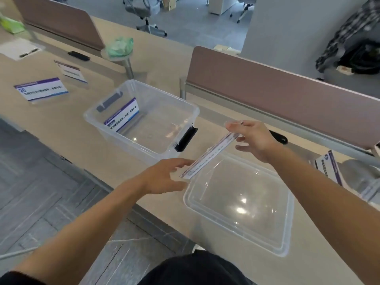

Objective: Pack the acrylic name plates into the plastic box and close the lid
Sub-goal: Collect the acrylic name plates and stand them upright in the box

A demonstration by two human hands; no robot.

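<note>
A clear plastic box (185,109) with dark latches stands open on the beige desk, one name plate (123,116) leaning inside against its left wall. Its clear lid (242,204) lies flat on the desk to the right of the box. I hold another acrylic name plate (211,154) edge-on above the gap between box and lid: my right hand (253,138) grips its far end and my left hand (166,175) pinches its near end. Two more name plates (41,89) (72,72) stand on the desk at the left.
Further name plates (329,167) lean at the right edge of the desk. Brown divider panels (277,89) run along the back. A green bag (120,47) sits on a post. A black object (79,55) lies at the far left. The desk's front edge drops to grey floor (41,182).
</note>
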